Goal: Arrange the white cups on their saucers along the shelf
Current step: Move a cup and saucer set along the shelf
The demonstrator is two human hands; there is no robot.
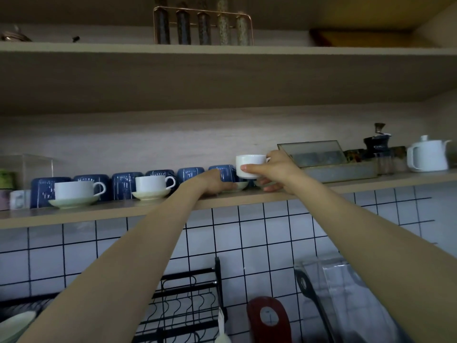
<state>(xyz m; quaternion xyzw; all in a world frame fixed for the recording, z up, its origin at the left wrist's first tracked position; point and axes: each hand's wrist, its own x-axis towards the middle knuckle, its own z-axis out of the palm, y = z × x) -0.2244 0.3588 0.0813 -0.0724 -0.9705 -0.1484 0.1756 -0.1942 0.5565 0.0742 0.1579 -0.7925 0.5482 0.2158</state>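
From the head view, the right hand (268, 169) holds a white cup (250, 165) in the air, thumb across its front wall and fingers wrapped round the side where the handle sits, just above a saucer (239, 186) lying near the front edge of the shelf (148, 211). The left hand (214, 184) rests flat on the shelf against that saucer, apparently steadying it; whether its fingers pinch the rim I cannot tell.

Further toward the left end of the shelf, two more white cups (151, 183) already sit on saucers, in front of a row of blue mugs (126, 184).

The cup looks like glazed china: stiff, light, slick and liable to chip. A grip on the body or handle suits it, and it should be lowered gently and centred, since the saucer sits close to the shelf's edge.
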